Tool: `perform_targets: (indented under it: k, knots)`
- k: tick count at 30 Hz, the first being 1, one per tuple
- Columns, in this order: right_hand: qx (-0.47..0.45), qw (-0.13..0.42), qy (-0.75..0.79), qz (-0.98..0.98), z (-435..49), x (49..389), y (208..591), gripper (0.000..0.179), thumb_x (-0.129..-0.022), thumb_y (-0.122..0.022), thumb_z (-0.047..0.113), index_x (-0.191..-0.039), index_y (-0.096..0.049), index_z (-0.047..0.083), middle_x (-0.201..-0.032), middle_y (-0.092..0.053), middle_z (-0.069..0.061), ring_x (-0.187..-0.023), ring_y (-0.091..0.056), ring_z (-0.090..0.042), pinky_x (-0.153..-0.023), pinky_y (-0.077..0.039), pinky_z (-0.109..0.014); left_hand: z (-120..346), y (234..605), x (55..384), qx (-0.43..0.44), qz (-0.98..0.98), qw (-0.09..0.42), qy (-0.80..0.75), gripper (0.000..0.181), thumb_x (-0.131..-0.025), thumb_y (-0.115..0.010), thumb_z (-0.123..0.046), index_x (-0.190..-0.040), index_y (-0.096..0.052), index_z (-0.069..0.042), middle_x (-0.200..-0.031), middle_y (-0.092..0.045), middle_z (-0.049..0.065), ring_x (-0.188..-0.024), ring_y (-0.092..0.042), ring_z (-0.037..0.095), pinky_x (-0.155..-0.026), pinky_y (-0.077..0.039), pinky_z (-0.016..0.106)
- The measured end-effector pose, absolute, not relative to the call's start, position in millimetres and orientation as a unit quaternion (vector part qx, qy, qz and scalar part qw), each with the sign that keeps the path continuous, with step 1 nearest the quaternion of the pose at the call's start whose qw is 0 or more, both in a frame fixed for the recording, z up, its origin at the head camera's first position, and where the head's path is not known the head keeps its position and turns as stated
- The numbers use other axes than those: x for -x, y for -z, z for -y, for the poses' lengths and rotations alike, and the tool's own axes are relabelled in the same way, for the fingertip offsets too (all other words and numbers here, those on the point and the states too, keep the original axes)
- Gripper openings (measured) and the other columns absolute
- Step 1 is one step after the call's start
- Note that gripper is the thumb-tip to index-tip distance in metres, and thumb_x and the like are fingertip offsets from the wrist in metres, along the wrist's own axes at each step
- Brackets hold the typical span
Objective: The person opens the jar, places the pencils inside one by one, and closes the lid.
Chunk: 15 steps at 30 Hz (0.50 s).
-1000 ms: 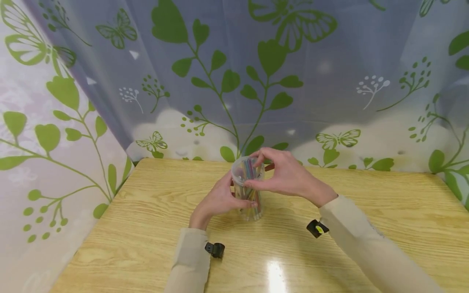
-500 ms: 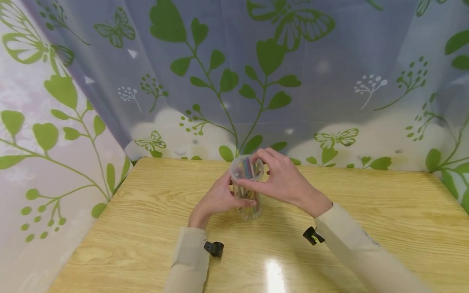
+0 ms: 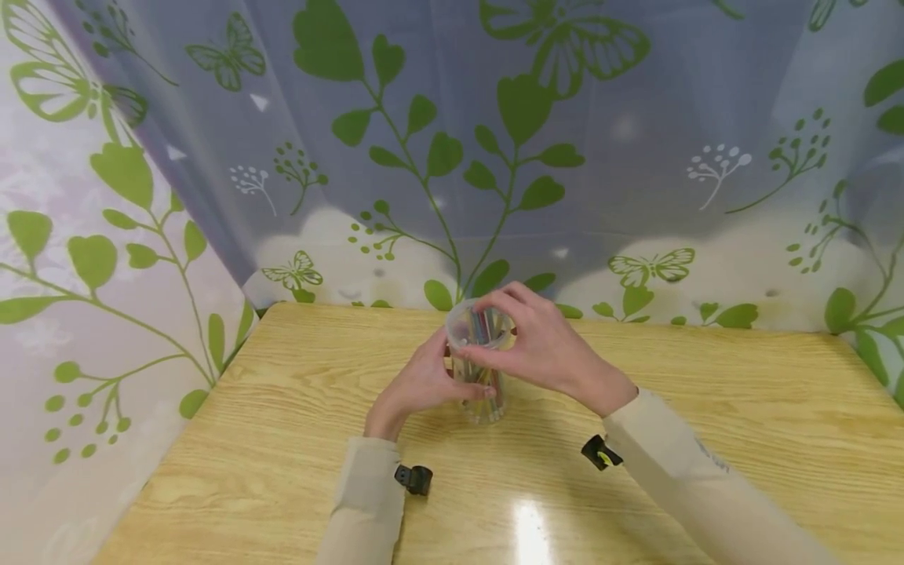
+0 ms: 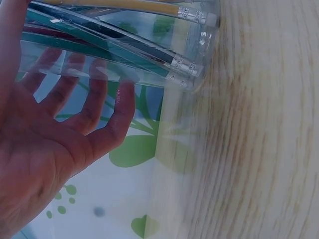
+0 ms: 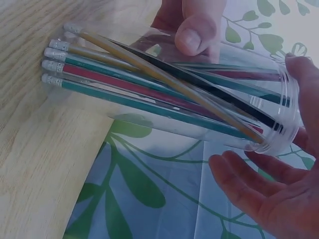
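Note:
A clear plastic jar (image 3: 483, 408) stands upright on the table, with several pencils (image 5: 149, 94) inside; their white eraser ends point down. My left hand (image 3: 420, 380) grips the jar's body from the left, thumb across its near side. In the left wrist view the fingers of that left hand (image 4: 65, 129) curve behind the clear wall. Over the jar's top, my right hand (image 3: 540, 345) holds the round clear lid (image 3: 461, 323) by its edge, thumb at the near side and fingers at the far side. The right palm hides part of the jar's right side.
The wooden table (image 3: 282, 439) spreads around the jar on all sides. Behind it hangs a blue-grey curtain (image 3: 621, 173) with green leaves and butterflies, and a pale patterned sheet (image 3: 42, 377) covers the left side.
My right hand has turned a little around the lid; its wrist has shifted slightly left and down, and its fingers sit differently on the edge. The left hand and jar stay put.

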State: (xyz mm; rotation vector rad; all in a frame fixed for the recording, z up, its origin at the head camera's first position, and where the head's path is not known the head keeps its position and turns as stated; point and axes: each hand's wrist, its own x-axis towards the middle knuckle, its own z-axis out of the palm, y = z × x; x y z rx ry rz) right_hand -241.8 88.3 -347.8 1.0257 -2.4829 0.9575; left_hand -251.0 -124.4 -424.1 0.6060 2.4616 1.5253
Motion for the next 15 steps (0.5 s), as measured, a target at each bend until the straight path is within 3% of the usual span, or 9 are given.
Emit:
perform_targets:
  k: [4,8,12,15]
  knots:
    - [-0.343,0.133,-0.330,0.870,-90.9,238.4,345.8,0.057,-0.083,-0.085,0.044,-0.126,-0.065,0.012,-0.122,-0.067,-0.006,-0.105,-0.066,-0.022,-0.085,-0.059,-0.042,123.6,423.7,251.5,-0.216,-0.822,0.092,-0.519,0.106,-0.072,-0.094,-0.032,-0.152,-0.029,-0.053,-0.143,-0.053,-0.015,-0.129,-0.052,0.017,-0.102,-0.050,0.048]
    - [-0.313,0.104,-0.336,0.882,-101.2,231.7,341.7,0.067,-0.083,-0.083,0.049,-0.136,-0.059,0.013,-0.132,-0.065,-0.006,-0.116,-0.065,-0.025,-0.085,-0.059,-0.043,122.2,424.2,250.1,-0.221,-0.812,0.095,-0.531,0.104,-0.072,-0.095,-0.028,-0.151,-0.032,-0.051,-0.143,-0.052,-0.013,-0.129,-0.052,0.019,-0.102,-0.051,0.049]
    - [-0.277,0.089,-0.345,0.892,-119.9,223.9,340.1,0.064,-0.088,-0.079,0.047,-0.139,-0.058,0.015,-0.138,-0.064,-0.006,-0.124,-0.062,-0.029,-0.087,-0.060,-0.045,121.2,425.9,248.3,-0.211,-0.807,0.104,-0.542,0.102,-0.073,-0.094,-0.027,-0.151,-0.033,-0.049,-0.142,-0.052,-0.009,-0.125,-0.053,0.022,-0.093,-0.057,0.043]
    - [-0.252,0.086,-0.351,0.898,-137.0,217.3,341.9,0.058,-0.092,-0.075,0.044,-0.139,-0.058,0.015,-0.140,-0.063,-0.007,-0.126,-0.060,-0.030,-0.091,-0.059,-0.046,122.3,427.3,246.9,-0.212,-0.808,0.104,-0.540,0.105,-0.073,-0.094,-0.025,-0.154,-0.031,-0.045,-0.145,-0.050,-0.005,-0.126,-0.053,0.025,-0.095,-0.057,0.043]
